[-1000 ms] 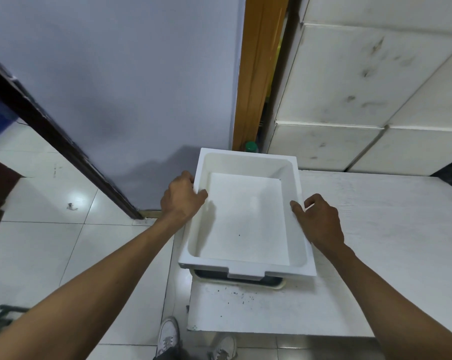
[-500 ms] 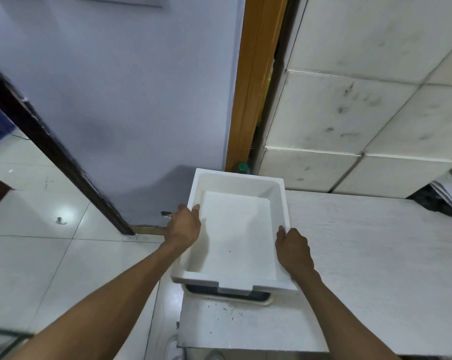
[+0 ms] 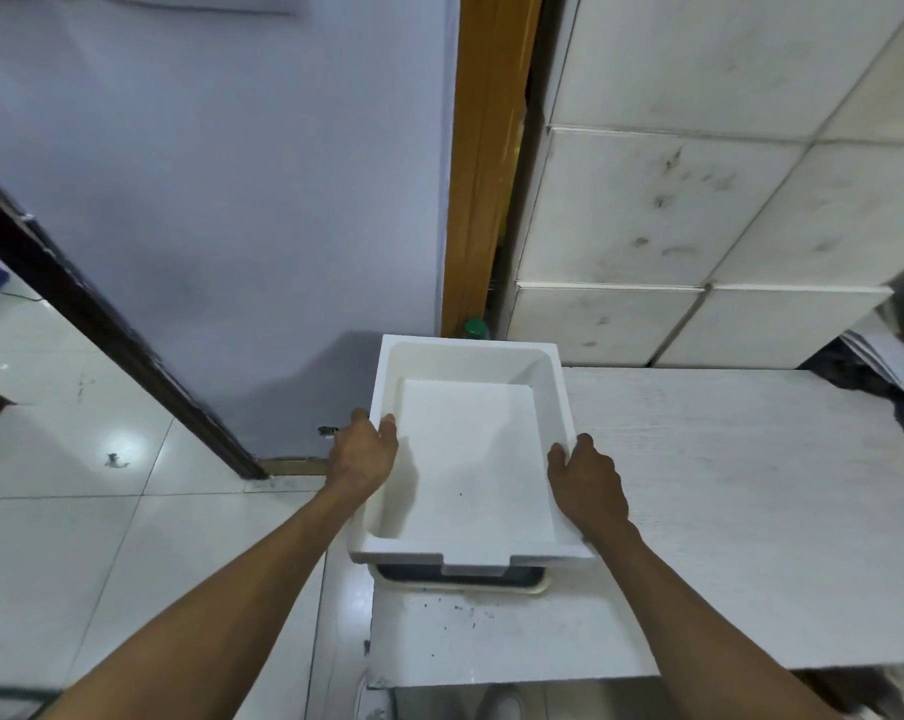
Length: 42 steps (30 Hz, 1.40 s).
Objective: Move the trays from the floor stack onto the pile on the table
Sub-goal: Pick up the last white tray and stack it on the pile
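A white rectangular tray (image 3: pixel 470 459) sits on top of a pile at the left end of the white table (image 3: pixel 725 511). Under its near edge a dark tray with a cream rim (image 3: pixel 465 582) shows. My left hand (image 3: pixel 364 454) grips the white tray's left rim, thumb inside the wall. My right hand (image 3: pixel 590 480) holds the right rim, fingers over the edge. The floor stack is out of sight.
A lilac wall and a wooden door frame (image 3: pixel 483 163) stand behind the tray, with a green bottle cap (image 3: pixel 475 328) at the base. White foam boxes (image 3: pixel 673 210) are stacked at the back of the table. Tiled floor (image 3: pixel 76 537) lies left; papers (image 3: pixel 878 350) lie far right.
The view has tilted up and pulled back, so the tray sits lower in the frame. Both hands have slid nearer along the tray's side rims and still hold it.
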### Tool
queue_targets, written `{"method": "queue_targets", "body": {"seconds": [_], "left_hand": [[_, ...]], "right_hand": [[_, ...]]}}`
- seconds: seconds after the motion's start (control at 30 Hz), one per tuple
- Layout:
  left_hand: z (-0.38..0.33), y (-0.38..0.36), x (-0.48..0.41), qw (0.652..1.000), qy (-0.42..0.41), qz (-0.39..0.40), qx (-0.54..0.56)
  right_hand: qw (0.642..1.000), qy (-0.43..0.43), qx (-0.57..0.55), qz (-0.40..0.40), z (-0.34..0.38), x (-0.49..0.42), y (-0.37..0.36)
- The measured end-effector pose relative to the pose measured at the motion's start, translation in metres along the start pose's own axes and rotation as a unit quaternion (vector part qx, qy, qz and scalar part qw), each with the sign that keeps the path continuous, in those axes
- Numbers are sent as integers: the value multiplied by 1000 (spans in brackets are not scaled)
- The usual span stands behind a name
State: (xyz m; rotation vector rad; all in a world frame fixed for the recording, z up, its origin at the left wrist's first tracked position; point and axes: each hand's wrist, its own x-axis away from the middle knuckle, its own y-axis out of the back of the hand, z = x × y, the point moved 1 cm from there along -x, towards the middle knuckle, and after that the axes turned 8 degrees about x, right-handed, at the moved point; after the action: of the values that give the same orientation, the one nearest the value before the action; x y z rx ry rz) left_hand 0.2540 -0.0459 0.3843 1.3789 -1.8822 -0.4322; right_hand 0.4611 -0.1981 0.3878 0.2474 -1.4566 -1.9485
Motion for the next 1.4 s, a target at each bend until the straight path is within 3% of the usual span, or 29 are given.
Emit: {"method": "queue_targets", "body": {"seconds": [0.2, 0.43, 0.7, 0.97, 1.2, 1.4], "left_hand": [[5, 1, 8, 1000, 3, -12, 25], [1, 9, 26, 993, -67, -95, -37], [-3, 13, 28, 991, -29, -96, -85], [-6, 21, 13, 991, -5, -24, -129], [-6, 28, 3, 994, 10, 19, -105], [-12, 33, -3, 996, -2, 46, -82]], "right_hand": [[1000, 15, -6, 8, -6, 8, 6], [988, 47, 133, -60, -3, 7, 13], [981, 79, 161, -68, -5, 3, 17], [988, 60, 142, -30, -8, -2, 23], [992, 58, 108, 40, -8, -13, 26], [993, 72, 78, 56, -9, -13, 29]]}}
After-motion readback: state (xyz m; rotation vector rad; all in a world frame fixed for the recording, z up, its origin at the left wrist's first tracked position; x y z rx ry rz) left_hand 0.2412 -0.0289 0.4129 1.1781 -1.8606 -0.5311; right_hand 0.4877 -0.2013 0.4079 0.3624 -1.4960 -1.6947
